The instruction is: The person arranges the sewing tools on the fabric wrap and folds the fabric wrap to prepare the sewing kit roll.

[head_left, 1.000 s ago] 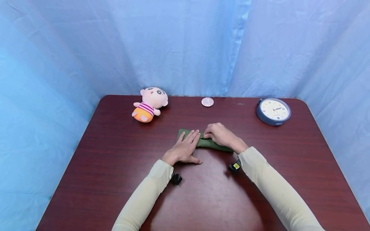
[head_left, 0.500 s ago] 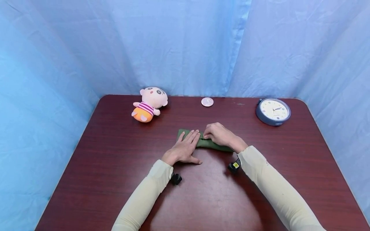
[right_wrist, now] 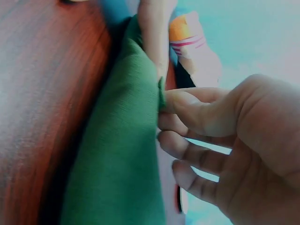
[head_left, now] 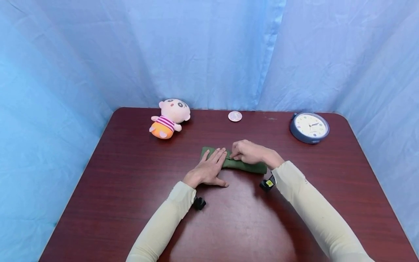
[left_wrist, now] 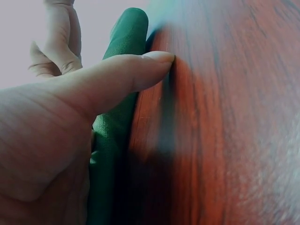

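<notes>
A long, narrow green fabric pouch [head_left: 245, 166] lies on the table, with a seam line along its top. My left hand [head_left: 208, 171] rests flat across its left part, fingers straight and spread; the thumb [left_wrist: 136, 70] points off its near side in the left wrist view. At the middle of the pouch, my right hand [head_left: 250, 152] pinches a small green tab [right_wrist: 162, 96] between thumb and forefinger, its other fingers loosely curled. In the right wrist view the pouch [right_wrist: 112, 140] stretches beside that hand. The fingers partly hide the tab in the head view.
A plush doll [head_left: 166, 119] in a striped top lies at the back left of the dark red table [head_left: 131, 182]. A small round pinkish disc [head_left: 235, 116] sits at the back middle, and a round blue clock [head_left: 309, 127] at the back right. Blue curtains [head_left: 203, 54] hang behind.
My right hand and wrist have shifted slightly to the right, and more of the pouch's right end shows. The left hand has stayed in place.
</notes>
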A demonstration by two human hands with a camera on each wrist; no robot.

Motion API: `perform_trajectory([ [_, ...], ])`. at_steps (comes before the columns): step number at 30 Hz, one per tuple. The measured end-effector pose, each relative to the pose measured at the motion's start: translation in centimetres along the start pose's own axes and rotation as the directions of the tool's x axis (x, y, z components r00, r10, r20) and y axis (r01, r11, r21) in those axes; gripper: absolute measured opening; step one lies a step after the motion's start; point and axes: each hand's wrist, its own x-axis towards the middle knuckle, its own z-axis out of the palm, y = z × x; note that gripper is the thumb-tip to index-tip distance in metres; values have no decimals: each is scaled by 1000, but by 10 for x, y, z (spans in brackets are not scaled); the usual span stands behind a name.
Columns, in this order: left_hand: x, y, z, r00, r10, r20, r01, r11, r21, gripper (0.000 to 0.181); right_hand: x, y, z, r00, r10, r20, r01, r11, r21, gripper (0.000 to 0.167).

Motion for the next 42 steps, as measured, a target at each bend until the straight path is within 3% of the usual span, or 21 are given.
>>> perform_trajectory([
  [4,0,0,1,1000,3,-3,-2,1000,5,116,4,4,-3,999,44,27,-47,994,96,18],
  [9,-1,0,1,1000,-2,-4,2,1000,7,116,18,10,-4,979,196,56,-203,957,207,11],
  [13,-1,1,2,1000,5,-2,-5,1000,5,117,30,12,-5,938,326,120,-346,908,236,10],
  [19,-2,2,0,1000,2,1,-2,1000,-2,117,42,8,-10,864,470,180,-498,850,170,9],
  [32,-2,0,0,1000,3,-7,-3,1000,9,116,51,7,-11,779,559,283,-607,786,117,23],
  [40,-3,1,-1,1000,-4,2,4,1000,15,117,58,-1,-6,808,543,231,-557,830,-3,35],
  [42,-2,2,-1,1000,2,-2,-2,1000,22,117,59,-3,-4,804,555,214,-561,827,-35,39],
])
